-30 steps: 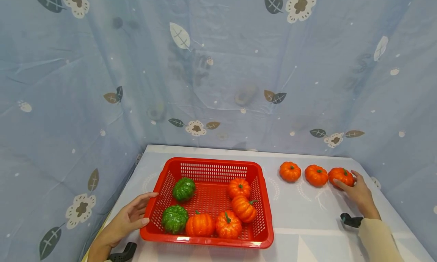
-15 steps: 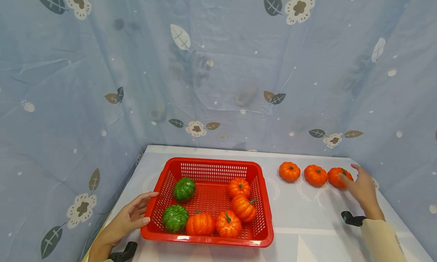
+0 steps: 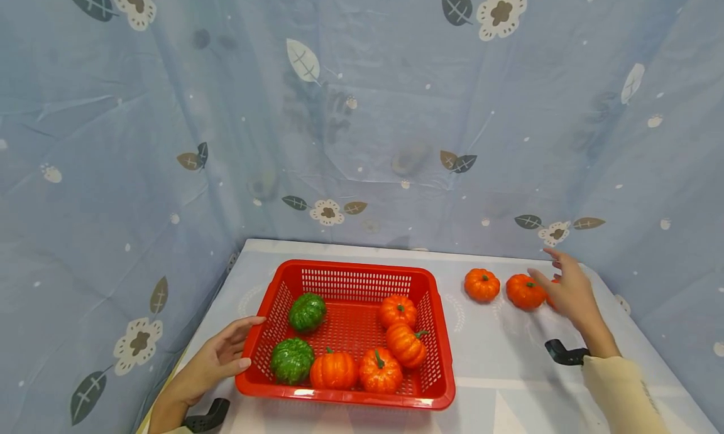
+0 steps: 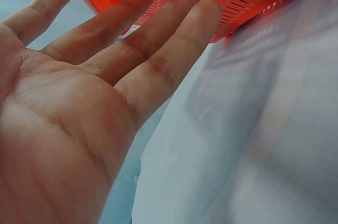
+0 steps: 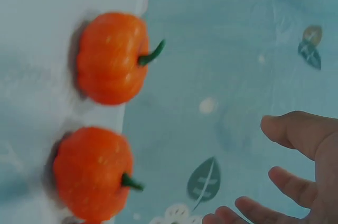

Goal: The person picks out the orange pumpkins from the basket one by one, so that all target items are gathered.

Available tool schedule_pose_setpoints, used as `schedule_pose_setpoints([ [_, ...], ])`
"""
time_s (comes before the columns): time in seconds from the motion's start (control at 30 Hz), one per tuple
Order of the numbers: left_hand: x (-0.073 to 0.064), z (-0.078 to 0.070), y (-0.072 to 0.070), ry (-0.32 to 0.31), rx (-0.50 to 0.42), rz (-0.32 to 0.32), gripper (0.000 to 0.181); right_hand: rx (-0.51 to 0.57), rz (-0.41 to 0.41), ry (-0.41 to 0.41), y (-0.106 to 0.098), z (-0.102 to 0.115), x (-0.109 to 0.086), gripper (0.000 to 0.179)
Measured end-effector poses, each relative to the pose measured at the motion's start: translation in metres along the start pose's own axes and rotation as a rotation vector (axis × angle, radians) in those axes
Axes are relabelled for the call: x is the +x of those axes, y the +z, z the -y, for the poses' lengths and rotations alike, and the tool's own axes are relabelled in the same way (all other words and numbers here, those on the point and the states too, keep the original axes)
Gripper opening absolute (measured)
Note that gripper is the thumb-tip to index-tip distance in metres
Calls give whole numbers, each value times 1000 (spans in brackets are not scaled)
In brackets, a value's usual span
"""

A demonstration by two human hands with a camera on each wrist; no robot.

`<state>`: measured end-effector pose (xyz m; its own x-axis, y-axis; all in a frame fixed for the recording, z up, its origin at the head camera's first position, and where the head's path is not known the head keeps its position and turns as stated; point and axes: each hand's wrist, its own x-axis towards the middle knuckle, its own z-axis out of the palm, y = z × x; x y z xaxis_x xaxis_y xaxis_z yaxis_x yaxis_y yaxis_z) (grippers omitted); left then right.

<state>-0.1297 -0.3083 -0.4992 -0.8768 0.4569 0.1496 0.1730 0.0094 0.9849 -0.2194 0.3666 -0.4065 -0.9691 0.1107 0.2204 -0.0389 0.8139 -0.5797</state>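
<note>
My left hand [image 3: 212, 362] rests against the left side of a red perforated plastic basket [image 3: 345, 397], fingers extended along its wall and thumb by the rim. My right hand [image 3: 571, 292] hovers over the right end of a row of small orange pumpkins, holding nothing, its fingers spread. Under it, the rightmost pumpkin [image 3: 550, 302] is mostly hidden in the head view. The middle pumpkin [image 3: 525, 292] and left pumpkin [image 3: 482, 285] show plainly. Two pumpkins with green stems, an upper one [image 5: 112, 57] and a lower one [image 5: 94, 174], appear in the right wrist view.
Inside the basket lie two green pumpkins, one at the back [image 3: 307, 312] and one in front [image 3: 291, 360], and several orange pumpkins [image 3: 334, 370]. A pale patterned cloth covers the table [image 3: 481, 390]. Blue floral curtains [image 3: 362, 139] enclose its back and sides.
My right hand has let go of the rightmost pumpkin, lifted, and moved left towards the middle one. The left hand and basket stay put.
</note>
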Motion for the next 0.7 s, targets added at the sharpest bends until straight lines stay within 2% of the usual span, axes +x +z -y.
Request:
schedule_pose_setpoints([
  [0.23, 0, 0, 0, -4, -12, -2, 65, 53, 56, -156, 13, 39, 0, 72],
  [0.4, -1, -2, 0, 6, -4, 3, 64, 50, 110, -231, 26, 66, 0, 72],
  [0.7, -1, -4, 2, -19, -9, -8, 64, 37, 187, -356, 51, 113, -6, 73],
])
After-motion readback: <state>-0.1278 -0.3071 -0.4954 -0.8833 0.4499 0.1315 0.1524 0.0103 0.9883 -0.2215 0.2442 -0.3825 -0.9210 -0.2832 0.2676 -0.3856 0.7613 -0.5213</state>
